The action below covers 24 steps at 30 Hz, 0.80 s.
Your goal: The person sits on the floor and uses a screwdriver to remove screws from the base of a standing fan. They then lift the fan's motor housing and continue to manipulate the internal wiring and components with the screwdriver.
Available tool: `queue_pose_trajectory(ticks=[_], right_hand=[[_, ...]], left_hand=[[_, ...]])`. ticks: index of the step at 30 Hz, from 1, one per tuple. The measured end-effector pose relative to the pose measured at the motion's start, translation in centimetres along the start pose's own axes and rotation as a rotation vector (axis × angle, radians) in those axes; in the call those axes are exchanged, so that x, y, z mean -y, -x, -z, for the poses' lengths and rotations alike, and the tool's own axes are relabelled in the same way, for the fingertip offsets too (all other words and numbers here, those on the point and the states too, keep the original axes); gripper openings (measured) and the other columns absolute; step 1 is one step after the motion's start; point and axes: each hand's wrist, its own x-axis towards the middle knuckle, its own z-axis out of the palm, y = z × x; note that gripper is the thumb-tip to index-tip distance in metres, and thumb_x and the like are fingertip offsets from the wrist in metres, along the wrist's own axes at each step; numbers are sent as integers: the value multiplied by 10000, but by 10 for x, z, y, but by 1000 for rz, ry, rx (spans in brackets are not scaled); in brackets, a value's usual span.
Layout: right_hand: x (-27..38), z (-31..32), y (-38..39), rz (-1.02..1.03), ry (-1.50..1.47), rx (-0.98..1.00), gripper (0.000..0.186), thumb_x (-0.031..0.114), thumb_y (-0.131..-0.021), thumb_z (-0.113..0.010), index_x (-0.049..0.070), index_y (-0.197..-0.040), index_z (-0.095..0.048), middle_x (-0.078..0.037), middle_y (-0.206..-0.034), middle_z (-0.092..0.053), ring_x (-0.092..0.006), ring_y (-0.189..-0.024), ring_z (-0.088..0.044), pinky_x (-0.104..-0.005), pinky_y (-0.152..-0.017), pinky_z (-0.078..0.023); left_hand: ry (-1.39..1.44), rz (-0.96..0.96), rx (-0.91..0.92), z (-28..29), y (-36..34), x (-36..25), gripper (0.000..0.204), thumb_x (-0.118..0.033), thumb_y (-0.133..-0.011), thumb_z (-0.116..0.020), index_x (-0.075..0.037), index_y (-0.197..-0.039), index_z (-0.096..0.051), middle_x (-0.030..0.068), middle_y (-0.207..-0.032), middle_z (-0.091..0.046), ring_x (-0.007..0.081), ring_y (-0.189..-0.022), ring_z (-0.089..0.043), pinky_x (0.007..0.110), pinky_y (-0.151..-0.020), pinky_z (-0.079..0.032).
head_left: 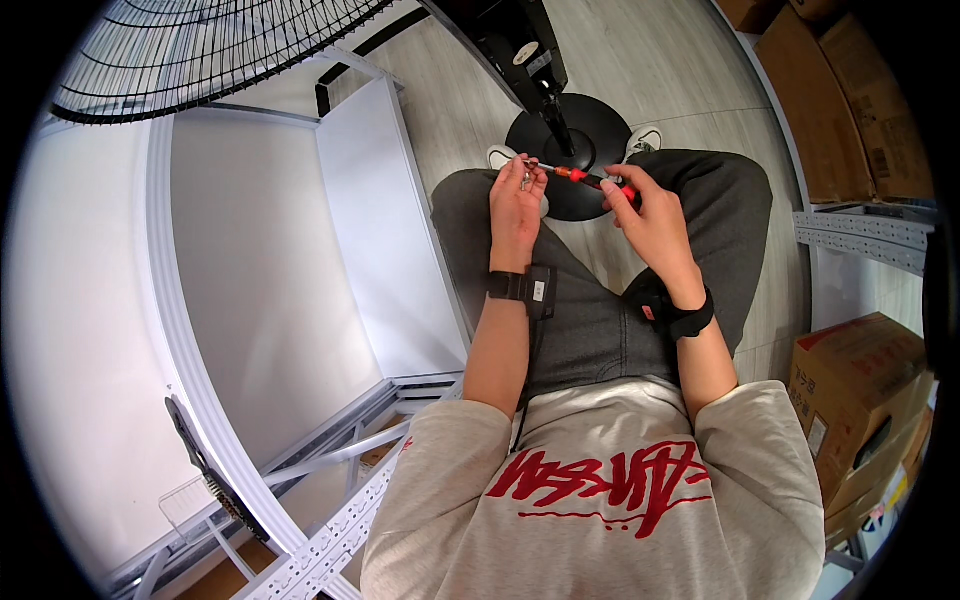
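In the head view my right hand (pixel 650 220) is closed on the handle of a red and black screwdriver (pixel 578 175), its metal shaft pointing left. My left hand (pixel 517 205) is turned palm up, its fingers curled at the shaft's tip around small silvery metal parts (pixel 525 180) too small to name exactly. A black round stand base (pixel 530 140) lies on the floor just beyond my hands, with a black post (pixel 520 60) rising from it, between my shoes. Both hands are over my grey-trousered legs.
A black wire grille (pixel 200 55) hangs upper left. White metal shelving with boards (pixel 375 230) stands at my left, with a dark object (pixel 205 460) on its edge. Cardboard boxes (pixel 850 400) and metal shelving (pixel 860 230) line my right.
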Motion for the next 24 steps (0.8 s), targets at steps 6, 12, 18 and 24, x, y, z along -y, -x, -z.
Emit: queue_pose_trajectory(ticks=[6,12,18,24], right_hand=[[2,-1,-1,-17,-55,22,238,234,-929,-597,11,-993,-651,-134,-679,-668,-207,-625,-682,-285,-575,-497],[2,-1,-1,9,-84,4,221,220,-925,-604,13,-984,-654,-130,-684,-668,-190,-623,-679,-280,-575,-496],[5,-1,-1,-2,-68,28,216,214,-921,-608,15,-992,-656,-128,-690,-670,-185,-624,-677,-277,-580,-499],[6,0,-1,1,-60,29,218,211,-921,-607,15,-1002,-655,-130,-706,-676,-188,-648,-689,-276,-588,-504]], left_hand=[[65,31,-8,10,-3,0,261,-206,-993,-493,27,-1091,-559,120,-992,-580,195,-891,-569,322,-823,-501],[76,53,-37,5,-2,-2,314,-231,-1009,-447,39,-1136,-544,132,-1030,-575,212,-913,-567,331,-850,-496],[62,52,-50,1,0,-2,345,-240,-1015,-423,60,-1157,-516,179,-1111,-566,274,-1027,-575,380,-956,-479],[37,50,-21,-9,3,-5,324,-194,-997,-458,80,-1166,-499,220,-1161,-553,306,-1075,-575,401,-989,-471]])
